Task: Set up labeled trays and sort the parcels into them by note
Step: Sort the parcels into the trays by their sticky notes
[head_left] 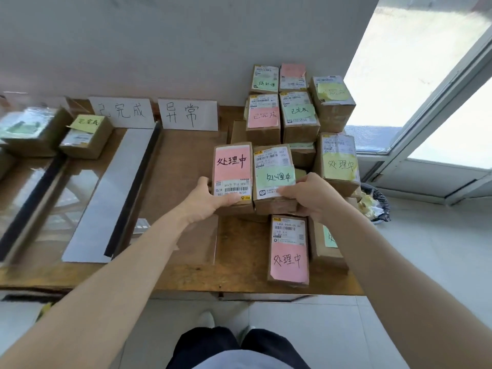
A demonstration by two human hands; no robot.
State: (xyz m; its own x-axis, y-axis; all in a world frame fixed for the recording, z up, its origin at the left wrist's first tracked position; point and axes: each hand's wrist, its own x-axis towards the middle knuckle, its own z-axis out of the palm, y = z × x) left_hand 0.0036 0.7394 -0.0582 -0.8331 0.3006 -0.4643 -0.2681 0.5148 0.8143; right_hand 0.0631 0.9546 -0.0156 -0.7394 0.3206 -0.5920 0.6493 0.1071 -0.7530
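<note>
Fingers [230,199] of the left hand [209,198] curl under the near edge of the pink box [233,166], thumb on its left side. The right hand [311,194] pinches the near end of the green box [274,177], so each hand holds one parcel. The two boxes sit side by side at the centre of the frame, at the left edge of the pile [300,123] that fills the centre right of the counter [186,272].

Both notes read 处理中. The same words show on the low box [288,251] at lower centre and on the yellow box [339,163] to the right. Higher in the pile, two notes look like 已完成. The rest are too blurred to read, as is the small print on the shipping labels.

Sorting looks barely begun. Two signs lean on the wall at upper centre, the left sign [121,111] reading 已完成 and the right sign [187,114] reading 异常. The sorted box [85,137] at upper left, noted 已完成, lies left of its sign, with a blurred parcel [29,129] beside it. Clear trays with dark strips [133,187] run down the left half of the counter. No 处理中 sign is in view, so where these two boxes belong cannot be told, and most of the pile is still unsorted.
</note>
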